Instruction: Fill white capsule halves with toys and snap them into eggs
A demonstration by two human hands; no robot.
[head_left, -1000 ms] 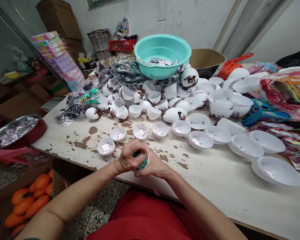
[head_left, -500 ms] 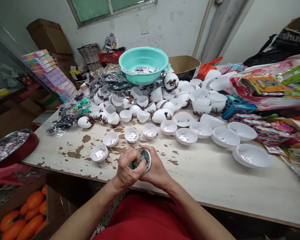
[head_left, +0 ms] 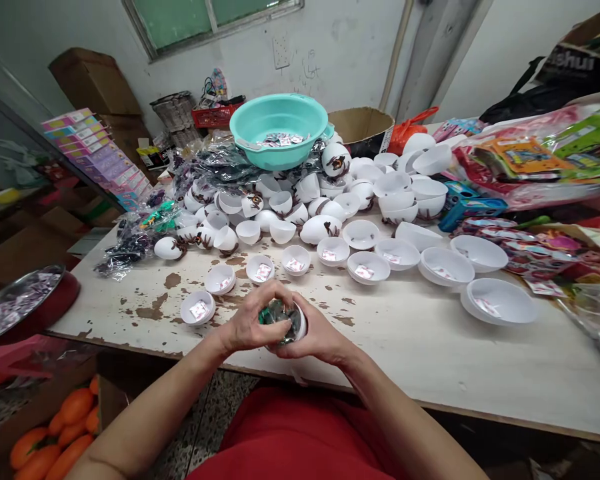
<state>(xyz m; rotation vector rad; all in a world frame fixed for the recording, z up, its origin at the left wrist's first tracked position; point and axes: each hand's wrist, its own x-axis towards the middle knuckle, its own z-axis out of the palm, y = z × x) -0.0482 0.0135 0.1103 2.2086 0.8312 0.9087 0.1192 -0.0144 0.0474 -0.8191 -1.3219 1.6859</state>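
At the table's front edge, my right hand (head_left: 320, 332) is wrapped round a white plastic egg half (head_left: 302, 323), its open side tilted to the left. My left hand (head_left: 253, 319) grips a clear plastic bag (head_left: 276, 312) with green and dark contents, which sits partly in that shell. What exactly is in the bag cannot be made out. Beyond my hands stand several white egg halves in a row, among them a small one (head_left: 198, 308) with a printed packet (head_left: 199, 309) in it. A larger half (head_left: 500, 301) at the right also holds a packet.
A heap of brown-patterned white egg shells (head_left: 316, 230) lies behind the row, under a turquoise basin (head_left: 280, 157) of packets. Bagged toys (head_left: 130, 240) lie left. A red bowl (head_left: 70, 293) stands at the left edge, a box of orange objects (head_left: 75, 407) below.
My left hand's fingers have spread wider round the bag, showing more of its green contents. The view has shifted slightly. The row of egg halves is unchanged.
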